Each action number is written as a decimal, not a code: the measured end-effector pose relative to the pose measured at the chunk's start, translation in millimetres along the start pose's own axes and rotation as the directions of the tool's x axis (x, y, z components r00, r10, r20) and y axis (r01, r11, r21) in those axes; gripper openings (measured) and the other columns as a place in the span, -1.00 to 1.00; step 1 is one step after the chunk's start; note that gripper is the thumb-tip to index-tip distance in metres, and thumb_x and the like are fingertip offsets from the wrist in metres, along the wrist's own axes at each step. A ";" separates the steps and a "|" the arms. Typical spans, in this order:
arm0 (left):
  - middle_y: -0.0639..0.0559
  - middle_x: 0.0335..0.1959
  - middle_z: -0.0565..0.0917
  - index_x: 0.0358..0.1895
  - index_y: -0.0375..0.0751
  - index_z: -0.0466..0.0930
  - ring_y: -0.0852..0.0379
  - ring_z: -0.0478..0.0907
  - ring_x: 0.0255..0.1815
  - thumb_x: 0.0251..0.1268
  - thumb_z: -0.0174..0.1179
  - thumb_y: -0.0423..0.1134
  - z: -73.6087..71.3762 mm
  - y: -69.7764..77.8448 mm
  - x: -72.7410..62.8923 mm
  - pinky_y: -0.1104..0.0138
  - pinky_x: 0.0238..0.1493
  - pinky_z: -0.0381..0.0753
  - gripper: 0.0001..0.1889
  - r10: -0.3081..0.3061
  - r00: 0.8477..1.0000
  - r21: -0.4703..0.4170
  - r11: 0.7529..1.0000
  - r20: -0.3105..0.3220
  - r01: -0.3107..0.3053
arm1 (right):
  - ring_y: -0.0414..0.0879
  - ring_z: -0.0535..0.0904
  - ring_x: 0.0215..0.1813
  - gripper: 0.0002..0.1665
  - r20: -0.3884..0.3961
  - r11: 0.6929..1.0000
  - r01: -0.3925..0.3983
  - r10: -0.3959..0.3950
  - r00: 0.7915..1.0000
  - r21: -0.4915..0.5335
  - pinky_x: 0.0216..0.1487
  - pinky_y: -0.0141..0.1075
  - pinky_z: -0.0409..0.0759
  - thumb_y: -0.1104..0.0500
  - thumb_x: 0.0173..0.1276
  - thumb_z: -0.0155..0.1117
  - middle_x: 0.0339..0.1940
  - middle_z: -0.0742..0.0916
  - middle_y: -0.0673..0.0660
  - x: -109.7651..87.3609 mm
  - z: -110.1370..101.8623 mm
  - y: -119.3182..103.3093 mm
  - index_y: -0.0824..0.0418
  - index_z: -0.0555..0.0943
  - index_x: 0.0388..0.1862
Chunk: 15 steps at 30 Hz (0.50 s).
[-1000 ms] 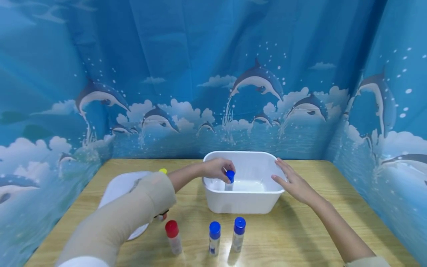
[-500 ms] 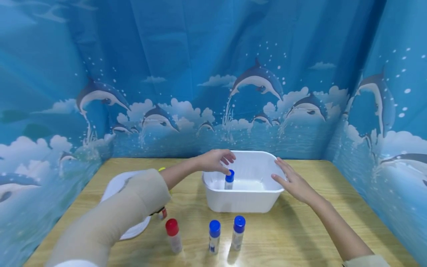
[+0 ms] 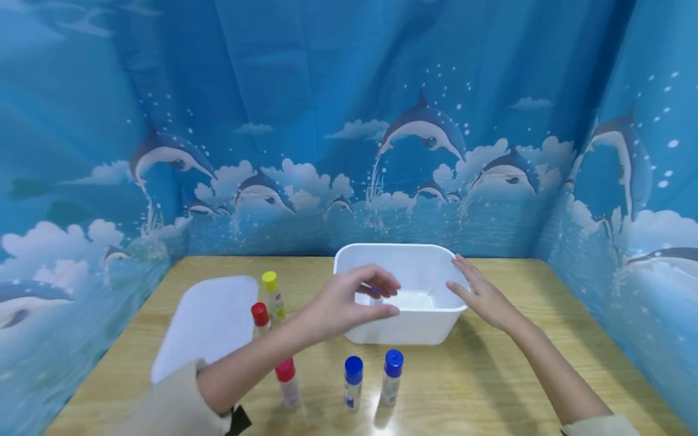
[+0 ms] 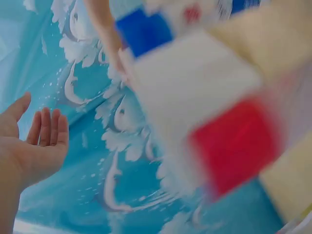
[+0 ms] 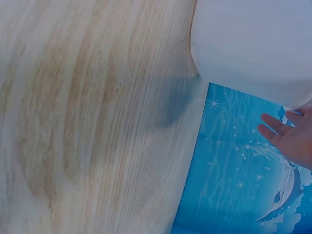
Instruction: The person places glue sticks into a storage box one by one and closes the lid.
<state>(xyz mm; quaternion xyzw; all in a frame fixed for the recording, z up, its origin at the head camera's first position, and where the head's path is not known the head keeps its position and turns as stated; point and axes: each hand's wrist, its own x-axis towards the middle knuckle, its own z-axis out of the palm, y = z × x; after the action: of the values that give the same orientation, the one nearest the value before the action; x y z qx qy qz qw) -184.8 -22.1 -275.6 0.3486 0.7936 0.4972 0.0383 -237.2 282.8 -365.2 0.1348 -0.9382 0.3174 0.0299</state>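
Observation:
My left hand point(image 3: 349, 301) is over the near left part of a white plastic box point(image 3: 392, 328), thumb and fingers spread apart and holding nothing. Behind its fingers, a small blue-capped bottle point(image 3: 375, 294) inside the box is mostly hidden. In the left wrist view the left hand point(image 4: 39, 146) has its palm bare. My right hand point(image 3: 485, 300) touches the box's right rim with extended fingers; the right wrist view shows that hand point(image 5: 292, 139) beside the white wall point(image 5: 253, 44). Nearer me stand two blue-capped bottles, one left point(image 3: 353, 381) and one right point(image 3: 392, 375).
A red-capped bottle point(image 3: 289, 384) stands below my left forearm, with another red-capped bottle point(image 3: 260, 315) and a yellow-capped bottle point(image 3: 274, 293) beyond it. A white lid-like panel point(image 3: 212, 315) lies at left. A dolphin-printed curtain point(image 3: 305, 151) surrounds the wooden table point(image 3: 491, 387).
My left hand has released the blue-capped bottle, leaving it inside the box, and has drawn back toward me. The right hand stays at the box's rim.

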 end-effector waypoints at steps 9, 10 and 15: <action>0.23 -0.18 0.59 -0.10 -0.10 0.57 0.27 0.48 -0.11 0.05 0.35 -0.19 34.4 -36.3 -21.0 0.37 -0.04 0.47 -0.68 -0.127 0.990 0.008 0.992 0.055 0.126 | 0.35 -0.12 0.38 -0.17 0.006 1.000 -0.019 0.019 1.000 0.008 0.18 0.32 -0.04 -0.12 0.42 -0.07 0.43 0.00 0.36 1.7 0.3 -0.1 0.36 -0.03 0.43; 0.24 -0.17 0.59 -0.08 -0.10 0.57 0.28 0.48 -0.10 0.04 0.36 -0.19 36.4 -39.8 -21.2 0.36 -0.04 0.47 -0.67 -0.131 0.988 0.021 0.991 0.082 0.130 | 0.34 -0.12 0.38 -0.17 0.007 1.000 -0.020 0.020 1.000 0.011 0.19 0.32 -0.05 -0.12 0.42 -0.06 0.43 -0.01 0.35 1.8 0.6 -0.1 0.36 -0.03 0.43; 0.23 -0.19 0.60 -0.09 -0.13 0.58 0.25 0.51 -0.11 -0.05 0.41 -0.26 42.1 -51.1 -19.4 0.37 -0.05 0.49 -0.63 -0.146 0.972 0.042 0.989 0.184 0.140 | 0.34 -0.12 0.38 -0.16 0.011 1.000 -0.023 0.023 1.000 0.021 0.19 0.32 -0.04 -0.13 0.42 -0.07 0.44 -0.01 0.35 1.6 0.9 -1.2 0.35 -0.03 0.43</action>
<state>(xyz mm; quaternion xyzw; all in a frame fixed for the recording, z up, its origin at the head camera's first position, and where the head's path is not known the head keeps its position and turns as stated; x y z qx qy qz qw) -179.4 -14.9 -344.0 0.3360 0.8166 0.4470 0.1432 -238.5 281.0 -365.0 0.1261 -0.9364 0.3270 0.0196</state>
